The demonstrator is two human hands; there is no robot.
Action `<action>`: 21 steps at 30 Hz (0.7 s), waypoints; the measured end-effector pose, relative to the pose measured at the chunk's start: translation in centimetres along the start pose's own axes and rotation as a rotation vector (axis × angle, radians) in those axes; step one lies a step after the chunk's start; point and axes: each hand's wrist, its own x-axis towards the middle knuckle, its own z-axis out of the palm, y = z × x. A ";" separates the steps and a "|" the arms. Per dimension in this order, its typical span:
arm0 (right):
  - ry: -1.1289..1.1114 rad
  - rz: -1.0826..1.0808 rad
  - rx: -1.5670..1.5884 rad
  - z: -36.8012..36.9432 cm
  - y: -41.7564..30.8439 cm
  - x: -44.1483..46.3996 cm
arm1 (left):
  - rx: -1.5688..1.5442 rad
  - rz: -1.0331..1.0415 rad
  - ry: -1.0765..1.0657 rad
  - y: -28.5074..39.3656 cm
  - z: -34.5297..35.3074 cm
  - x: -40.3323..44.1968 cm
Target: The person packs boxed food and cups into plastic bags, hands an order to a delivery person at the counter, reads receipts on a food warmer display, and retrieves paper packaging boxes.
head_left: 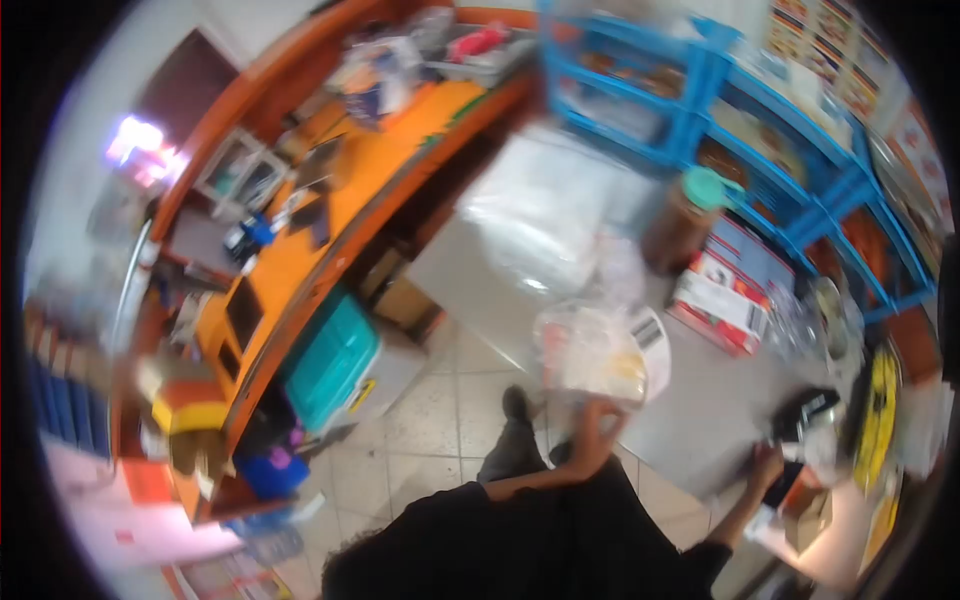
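Note:
My left hand (597,432) is closed on the near edge of a clear plastic packet (598,355) with pale and yellowish contents. A white round piece with a dark-striped label (652,350) shows just right of the packet. Lower right, my right hand (768,463) has its fingers curled at a dark, flat, phone-like object (783,484); blur hides the exact grip. Beyond the packet, a stack of clear plastic bags or sheets (535,205) lies on the grey table (460,275).
A brown jar with a green lid (680,220) and a red-white box (735,290) stand before blue racks (625,85). An orange shelf (375,185) runs along the left, above a teal-lidded box (335,365). A yellow item (878,415) lies far right.

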 end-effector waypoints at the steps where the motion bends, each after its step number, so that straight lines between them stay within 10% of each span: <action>1: -0.133 0.014 -0.046 -0.6 -0.3 0.6 | 0.097 -0.005 0.028 1.3 -0.6 0.1; 3: -0.070 -0.016 -0.119 -0.7 -0.1 0.4 | 0.167 0.002 0.023 2.5 -1.2 0.4; 7: -0.023 0.528 1.083 -2.6 -11.9 -1.8 | 0.242 0.161 -0.043 3.1 -2.2 0.9; 11: -0.420 0.253 1.411 -2.2 -25.8 -2.7 | 0.213 0.225 -0.219 1.8 -2.2 1.6; 16: -0.582 0.255 1.047 -6.1 -31.5 -4.2 | 0.285 0.124 -0.337 1.9 -1.6 2.5; 19: -0.451 0.141 1.179 -9.9 -33.3 -7.0 | 0.177 -0.010 -0.571 3.8 -3.8 2.5; 21: -0.064 -0.235 0.591 -12.8 -34.4 -8.2 | 0.072 -0.427 -0.797 6.3 -5.7 2.5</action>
